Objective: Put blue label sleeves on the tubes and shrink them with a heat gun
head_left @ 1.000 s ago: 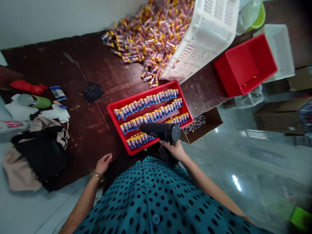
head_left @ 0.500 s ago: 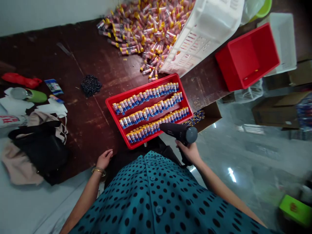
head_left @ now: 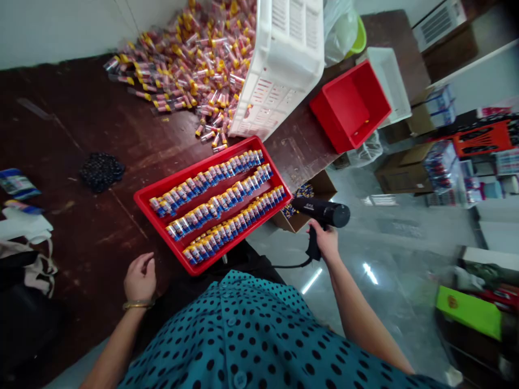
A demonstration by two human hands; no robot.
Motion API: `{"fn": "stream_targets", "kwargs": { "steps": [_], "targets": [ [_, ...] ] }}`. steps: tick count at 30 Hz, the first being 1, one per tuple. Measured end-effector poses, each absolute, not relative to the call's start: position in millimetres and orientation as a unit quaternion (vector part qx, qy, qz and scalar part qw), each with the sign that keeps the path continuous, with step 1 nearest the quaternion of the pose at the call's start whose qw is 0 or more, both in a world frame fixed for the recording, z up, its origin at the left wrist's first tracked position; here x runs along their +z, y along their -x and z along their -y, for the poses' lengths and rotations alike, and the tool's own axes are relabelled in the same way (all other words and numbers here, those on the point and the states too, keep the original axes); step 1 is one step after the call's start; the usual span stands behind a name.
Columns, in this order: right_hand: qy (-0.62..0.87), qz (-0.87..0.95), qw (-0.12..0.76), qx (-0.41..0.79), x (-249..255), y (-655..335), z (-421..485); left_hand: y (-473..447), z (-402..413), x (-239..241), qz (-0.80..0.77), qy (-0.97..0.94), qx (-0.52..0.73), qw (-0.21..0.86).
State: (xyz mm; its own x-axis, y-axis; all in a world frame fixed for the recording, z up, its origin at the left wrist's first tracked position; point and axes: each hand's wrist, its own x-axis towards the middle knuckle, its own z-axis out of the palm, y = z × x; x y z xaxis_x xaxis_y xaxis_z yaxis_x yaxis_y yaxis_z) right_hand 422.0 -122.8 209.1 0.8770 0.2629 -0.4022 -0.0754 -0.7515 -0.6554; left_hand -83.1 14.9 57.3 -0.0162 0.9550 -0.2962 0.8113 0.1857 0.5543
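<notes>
I have the red tray (head_left: pixel 162 236) in front of me on the bench (head_left: pixel 121 219), slanted, with small yellow-capped tubes (head_left: pixel 219 204) lying inside it in three long rows. To the right of the tray, my right hand (head_left: pixel 326 241) has its fingers wrapped around the grip of a black blower (head_left: pixel 320 211). The nozzle sits just beside the tray's near right corner and faces toward the rows; I can't tell whether air is flowing. My left hand (head_left: pixel 140 278) is by the tray's near left corner, fingers loosely curled and holding nothing.

Beyond the tray, a heap of pink tubes (head_left: pixel 190 65) spreads out from a white crate (head_left: pixel 279 70). Left of the tray is a small black pile (head_left: pixel 101 172), and below its right end stands a cardboard box (head_left: pixel 326 189) with more little pieces inside.

I judge the step in hand to be blower work on the rows, with the nozzle off to one side for now. Another pass would call for bringing it inward above the tray, level and without brushing the tubes, while my free left hand could steady the rim, clear of the outlet.
</notes>
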Motion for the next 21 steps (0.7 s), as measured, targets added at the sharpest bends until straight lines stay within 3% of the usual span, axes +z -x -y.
{"fn": "stream_targets", "kwargs": {
  "steps": [3, 5, 8, 12, 21],
  "targets": [
    [0.873, 0.097, 0.331, 0.343, 213, -417, 120, 45, -62, 60, -0.63, -0.709, 0.163, 0.272],
    [0.876, 0.125, 0.326, 0.332, 213, -413, 114, 21, -100, 57, -0.61, -0.736, 0.164, 0.243],
    [0.897, 0.107, 0.336, 0.266, 210, -417, 95, -12, -156, 48, -0.599, -0.761, 0.126, 0.214],
    [0.857, 0.129, 0.372, 0.334, 212, -418, 65, -57, -202, 38, -0.611, -0.762, 0.028, 0.21],
    [0.792, 0.222, 0.352, 0.447, 234, -381, 26, -107, -146, 27, -0.526, -0.829, -0.024, 0.191]
  ]
}}
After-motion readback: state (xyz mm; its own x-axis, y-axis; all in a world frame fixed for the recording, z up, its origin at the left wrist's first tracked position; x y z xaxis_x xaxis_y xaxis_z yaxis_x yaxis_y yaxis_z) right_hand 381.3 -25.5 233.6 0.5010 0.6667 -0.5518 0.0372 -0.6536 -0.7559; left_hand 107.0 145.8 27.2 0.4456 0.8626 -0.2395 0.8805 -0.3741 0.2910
